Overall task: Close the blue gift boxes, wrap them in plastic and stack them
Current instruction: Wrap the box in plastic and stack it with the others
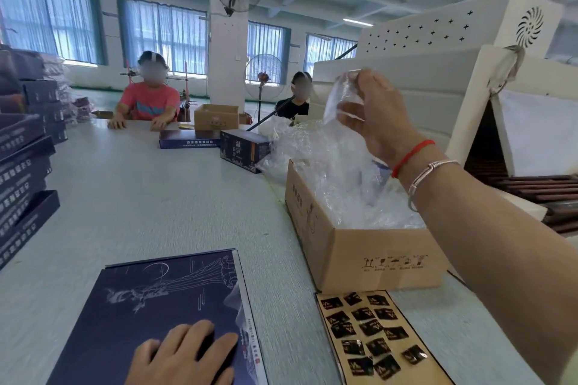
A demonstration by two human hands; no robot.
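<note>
Closed blue gift box (150,316) lying flat at the near left of the table (150,197), lid down, no plastic around it yet. Left hand (184,353) resting flat on the lid, fingers straight and spread — pressing, not gripping. Right hand (378,116) raised at the right above the open cardboard carton (369,253), fingers and thumb pinching the top edge of a clear plastic bag (341,97); lower end of the bag hanging into the heap of similar plastic in the carton, so not yet drawn free. Sheet of dark stickers (372,337) lying on the table near the carton, just to the right of the box; purpose not evident. Stack of blue boxes (22,172) at the far left edge of the table; wrapped or bare — cannot tell at this distance. Two further dark boxes (215,142) across the table, beside a small carton, near two seated persons. White machine with a tunnel opening (469,87) at the far right. Judgement on progress: closing done for the box in hand; wrapping only at the stage of fetching a bag; stacking of this box still outstanding. Number of boxes left to process not determinable.
</note>
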